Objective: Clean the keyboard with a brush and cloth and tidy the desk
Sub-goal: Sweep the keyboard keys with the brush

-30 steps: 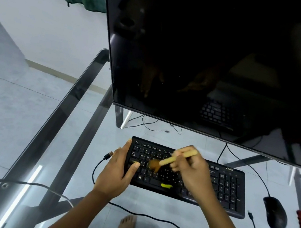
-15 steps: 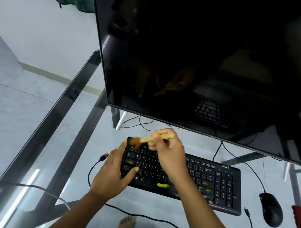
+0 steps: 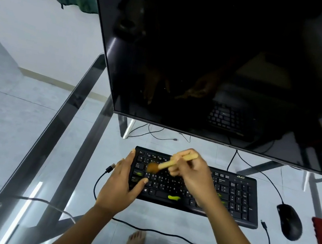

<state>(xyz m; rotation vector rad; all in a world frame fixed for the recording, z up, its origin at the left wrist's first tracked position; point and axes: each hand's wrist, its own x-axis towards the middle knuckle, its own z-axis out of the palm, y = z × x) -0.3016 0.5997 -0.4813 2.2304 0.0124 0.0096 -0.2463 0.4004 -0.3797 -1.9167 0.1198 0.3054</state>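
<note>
Black keyboard (image 3: 236,199) lies flat, yellow-green smears on several keys. Wooden-handled brush (image 3: 172,162) tilts over the keyboard's left half, blurred brown bristles at its upper rows.

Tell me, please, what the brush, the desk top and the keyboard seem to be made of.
The brush has a pale, unvarnished handle, probably wood or bamboo; its tan bristles look soft but are blurred. The desk top is clear, glossy glass: the person's feet show through it and it mirrors a light strip. The keyboard appears to be matte black plastic with white printed legends.
</note>
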